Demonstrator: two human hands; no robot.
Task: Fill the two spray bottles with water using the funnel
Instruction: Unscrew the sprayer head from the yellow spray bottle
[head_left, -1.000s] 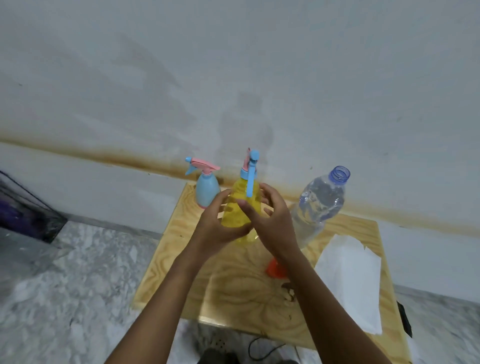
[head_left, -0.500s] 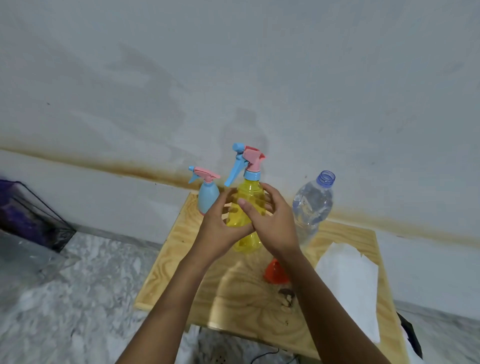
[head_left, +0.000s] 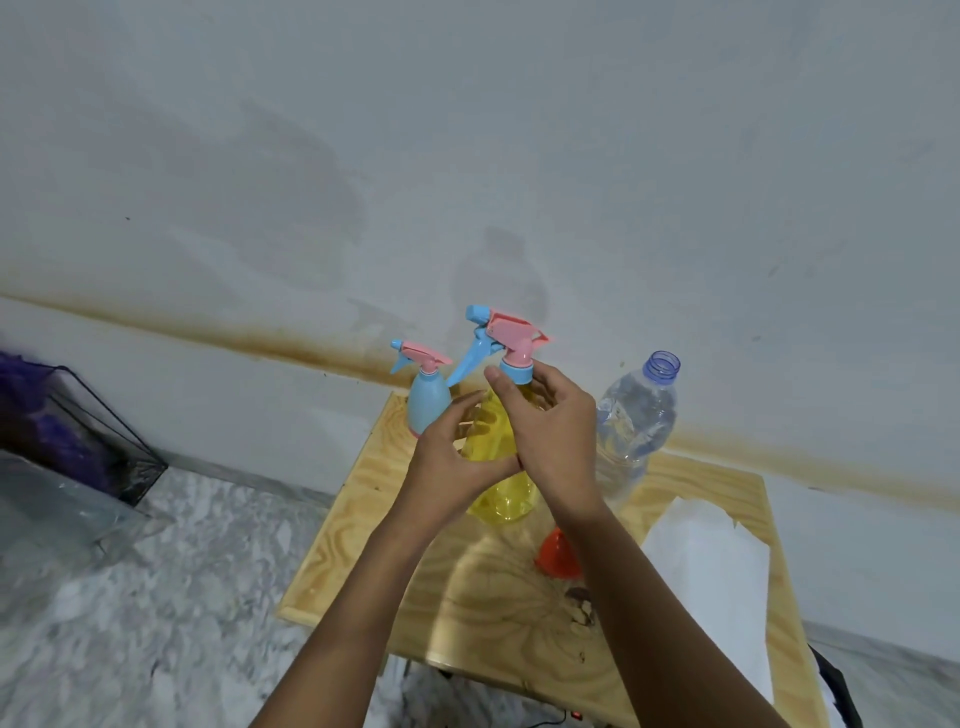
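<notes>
A yellow spray bottle (head_left: 501, 499) with a pink and blue trigger head (head_left: 506, 338) stands on the wooden table (head_left: 488, 608). My left hand (head_left: 449, 465) wraps its body from the left. My right hand (head_left: 553, 434) grips its neck, fingertips on the blue collar. A smaller blue spray bottle (head_left: 427, 400) with a pink trigger stands behind, at the table's far left corner. An open clear water bottle (head_left: 636, 421) with a blue neck stands to the right. The orange funnel (head_left: 557, 556) lies on the table, partly hidden by my right forearm.
A white folded cloth or paper (head_left: 711, 582) lies on the table's right side. The table stands against a stained white wall. A dark wire-framed box (head_left: 78, 436) sits on the marble floor at the left. A dark object shows at the table's right edge.
My right hand has slid up from the yellow bottle's body to its neck. The trigger head has turned further, nozzle now pointing left. The camera view has shifted a little.
</notes>
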